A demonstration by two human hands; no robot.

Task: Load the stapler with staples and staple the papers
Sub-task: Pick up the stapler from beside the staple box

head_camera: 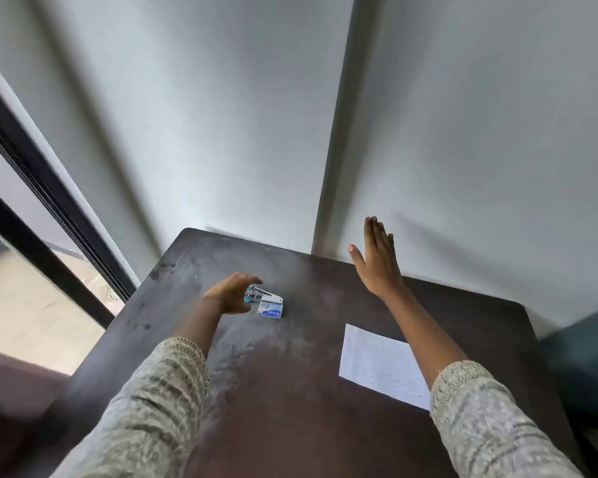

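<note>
A small silver and blue stapler (263, 295) lies on the dark wooden table (290, 374), with a little blue and white staple box (270, 309) touching its near side. My left hand (229, 294) curves around the stapler's left end, fingers apart, not clearly gripping it. White lined papers (380, 365) lie flat to the right, nearer me. My right hand (377, 260) hovers above the table's far right part, flat, fingers straight and together, holding nothing.
A grey wall stands right behind the table's far edge. A black-framed window (32, 201) runs along the left side. A dark teal seat (580, 357) sits past the table's right edge.
</note>
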